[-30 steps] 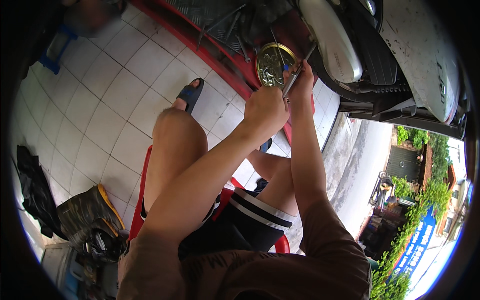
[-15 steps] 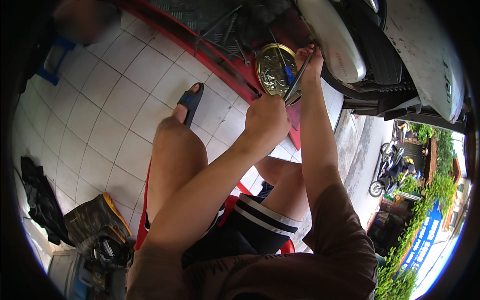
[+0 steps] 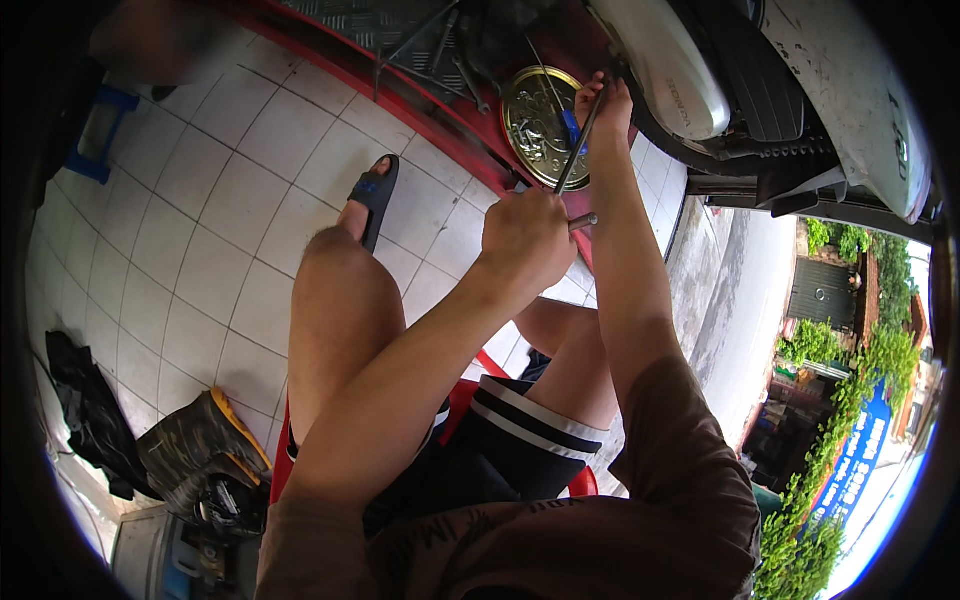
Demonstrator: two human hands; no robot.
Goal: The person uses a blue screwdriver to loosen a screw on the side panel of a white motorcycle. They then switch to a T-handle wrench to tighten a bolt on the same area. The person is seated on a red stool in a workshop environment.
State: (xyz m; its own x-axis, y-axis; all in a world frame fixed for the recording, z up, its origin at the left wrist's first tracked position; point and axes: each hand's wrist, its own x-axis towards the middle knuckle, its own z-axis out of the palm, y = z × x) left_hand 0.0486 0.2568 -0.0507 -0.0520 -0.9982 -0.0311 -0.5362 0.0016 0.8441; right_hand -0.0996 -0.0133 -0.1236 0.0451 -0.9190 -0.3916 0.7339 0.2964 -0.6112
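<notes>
My left hand (image 3: 528, 238) is closed in a fist round the handle of a T-handle wrench (image 3: 571, 163). One end of its crossbar sticks out beside the fist. The dark shaft slants up and away to my right hand (image 3: 606, 106), whose fingers are closed round its far part beside the motorbike (image 3: 685, 95). The wrench's tip is hidden there. Beneath the shaft lies a round gold-rimmed metal tray (image 3: 527, 128). A screwdriver (image 3: 572, 130) with a blue handle rests on it, partly covered by my right hand and the shaft.
The tray stands on a red-edged platform (image 3: 440, 124) with a ridged metal plate. Several metal tools, among them a spanner (image 3: 468, 82), lie left of the tray. A blue stool (image 3: 97, 135) is far left. Boots (image 3: 200, 440) and a black bag-like item (image 3: 88, 410) lie lower left.
My left fist has turned, and the end of the wrench's crossbar now shows beside it. The shaft stands steeper. My right hand remains by the motorbike; the whole view has shifted slightly.
</notes>
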